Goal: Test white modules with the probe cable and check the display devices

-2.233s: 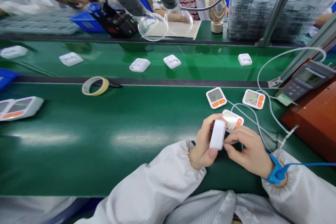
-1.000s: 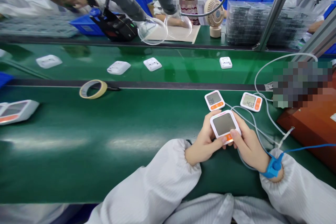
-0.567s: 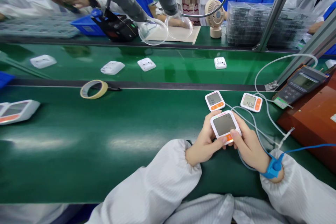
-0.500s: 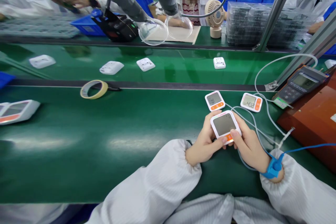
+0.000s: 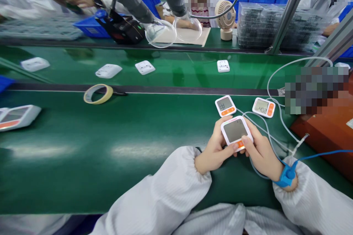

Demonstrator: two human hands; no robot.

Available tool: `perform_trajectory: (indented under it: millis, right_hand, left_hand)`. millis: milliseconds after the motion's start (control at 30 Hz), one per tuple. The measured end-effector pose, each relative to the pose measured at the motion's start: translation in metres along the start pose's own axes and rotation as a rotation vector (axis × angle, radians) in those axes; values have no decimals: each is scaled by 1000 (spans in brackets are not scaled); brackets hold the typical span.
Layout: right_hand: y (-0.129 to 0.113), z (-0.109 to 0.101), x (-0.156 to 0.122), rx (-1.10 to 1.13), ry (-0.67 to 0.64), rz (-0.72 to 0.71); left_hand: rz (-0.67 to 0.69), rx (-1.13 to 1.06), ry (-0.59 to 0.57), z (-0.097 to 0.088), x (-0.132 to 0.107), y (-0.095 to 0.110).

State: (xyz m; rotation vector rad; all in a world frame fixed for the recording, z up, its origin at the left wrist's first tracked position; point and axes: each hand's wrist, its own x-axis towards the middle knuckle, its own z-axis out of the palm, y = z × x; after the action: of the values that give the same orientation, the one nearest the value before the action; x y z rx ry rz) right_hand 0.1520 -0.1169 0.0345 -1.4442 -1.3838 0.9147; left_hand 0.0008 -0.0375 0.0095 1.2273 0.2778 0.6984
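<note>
A small white device with a grey blank screen and orange buttons [image 5: 235, 132] is held face up between both hands, just above the green bench. My left hand [image 5: 213, 150] grips its left side, thumb near the orange button. My right hand [image 5: 261, 152] holds the right side, thumb on the lower edge; a blue wrist strap [image 5: 288, 176] is on that wrist. Two like devices with lit screens lie just beyond: one [image 5: 225, 105] and another reading 402 [image 5: 264, 107], with thin grey tubes [image 5: 271, 132] running to them.
A tape roll [image 5: 98, 93] lies at the bench's far edge. White square units [image 5: 108, 70] ride the conveyor behind. Another device [image 5: 18, 116] sits far left, a red-brown box [image 5: 328, 132] at right. Other people work across the line, beside a small fan [image 5: 226, 13] and stacked trays [image 5: 278, 20].
2.2 s ago the device was held on edge, back toward me; it now faces up, screen blank. Since then my hands have stayed still. The white units on the conveyor have moved left.
</note>
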Motion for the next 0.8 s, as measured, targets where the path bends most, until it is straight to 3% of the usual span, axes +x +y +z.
perform_trajectory:
  millis: [800]
  right_hand:
    - [0,-1,-1,-2,0,2]
  left_hand:
    - [-1,-8,0,0,0,0]
